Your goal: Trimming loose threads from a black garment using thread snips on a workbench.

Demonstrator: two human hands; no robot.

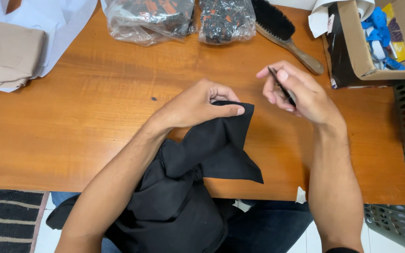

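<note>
Nearest, black cloth (198,187) spills off the person's lap onto the tabletop (94,117), one corner lifted; the left hand (198,103) pinches that corner, thumb pressed down on the fold, fingers curled shut under it. Just beside it, the right hand (301,93) hovers with its fingers closed on a thin dark tool (281,86) (a needle or a pick, too slim to tell), tip up and clear of the cloth. By my reading the work is midway: cloth gripped and presented, tool poised, not yet touching. Farther back, a folded tan fabric (8,51) on white paper at left, two clear bags (183,18) of dark and orange pieces, a wooden brush (284,33), and a cardboard box (357,47) of blue and yellow packets at right.
</note>
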